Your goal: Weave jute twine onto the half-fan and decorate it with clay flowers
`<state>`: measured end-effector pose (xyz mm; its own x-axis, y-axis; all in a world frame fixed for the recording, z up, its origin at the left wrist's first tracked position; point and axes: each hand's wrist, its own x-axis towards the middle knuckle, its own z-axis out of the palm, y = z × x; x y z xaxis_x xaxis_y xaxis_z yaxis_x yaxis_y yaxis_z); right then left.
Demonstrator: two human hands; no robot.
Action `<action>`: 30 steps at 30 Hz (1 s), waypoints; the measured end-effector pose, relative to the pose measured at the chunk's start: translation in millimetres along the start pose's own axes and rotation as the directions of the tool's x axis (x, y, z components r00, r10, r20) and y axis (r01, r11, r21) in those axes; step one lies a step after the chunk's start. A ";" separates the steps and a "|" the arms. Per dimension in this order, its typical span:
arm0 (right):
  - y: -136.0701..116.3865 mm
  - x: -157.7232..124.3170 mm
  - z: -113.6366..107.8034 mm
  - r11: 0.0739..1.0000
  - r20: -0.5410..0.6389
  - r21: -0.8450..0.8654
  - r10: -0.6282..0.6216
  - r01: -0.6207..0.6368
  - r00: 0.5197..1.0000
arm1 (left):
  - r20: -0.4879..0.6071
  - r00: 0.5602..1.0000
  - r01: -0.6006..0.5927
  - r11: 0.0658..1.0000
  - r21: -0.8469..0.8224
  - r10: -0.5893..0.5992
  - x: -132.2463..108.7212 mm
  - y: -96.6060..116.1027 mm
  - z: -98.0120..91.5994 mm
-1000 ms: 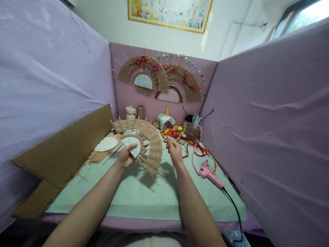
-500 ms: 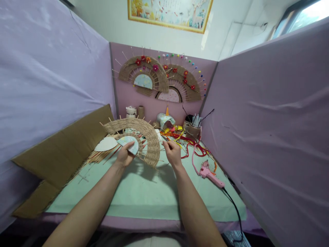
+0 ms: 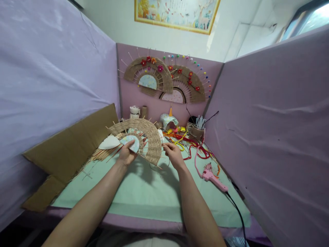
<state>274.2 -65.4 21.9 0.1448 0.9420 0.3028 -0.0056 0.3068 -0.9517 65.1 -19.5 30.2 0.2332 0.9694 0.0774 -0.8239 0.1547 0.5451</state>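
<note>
A half-round woven fan of tan cord on thin wooden sticks is held up over the green mat. My left hand grips its pale patterned paper centre, thumb on top. My right hand is pinched at the fan's right edge, on a thin strand of the cord. A loose loop of that cord hangs under the fan toward the mat.
A pink glue gun with a black cable lies on the right. Coloured ribbons and cords, a tool cup and jars crowd the back. A white half-disc, loose sticks and cardboard lie left. Two finished fans hang on the back panel.
The fan has turned and shifted left in my left hand, its right end rising. My right hand stayed pinched by the fan's right edge. The view has tilted slightly.
</note>
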 end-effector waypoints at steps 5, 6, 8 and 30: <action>-3.1 -2.8 1.0 0.997 0.044 -0.074 -0.016 0.019 0.999 | 0.004 1.000 -0.004 1.000 -0.011 0.004 1.8 0.3 -2.8; -3.4 -3.0 1.1 0.996 0.045 -0.088 -0.021 0.025 0.999 | -0.003 1.000 -0.004 1.000 -0.015 0.004 1.9 0.5 -2.9; -3.8 -3.2 1.6 0.992 0.045 -0.123 -0.028 0.034 0.999 | -0.021 1.000 -0.010 1.000 -0.025 0.009 2.1 1.2 -2.7; -4.9 -14.4 4.3 0.746 -0.002 -0.547 -0.454 0.379 0.891 | -0.048 0.984 -0.172 0.985 -0.009 0.172 9.4 7.9 -6.5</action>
<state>267.9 -79.9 22.5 0.1333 0.6996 0.7019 0.5924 0.5115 -0.6224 57.4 -7.9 29.8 0.0630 0.9896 0.1293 -0.8563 -0.0129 0.5163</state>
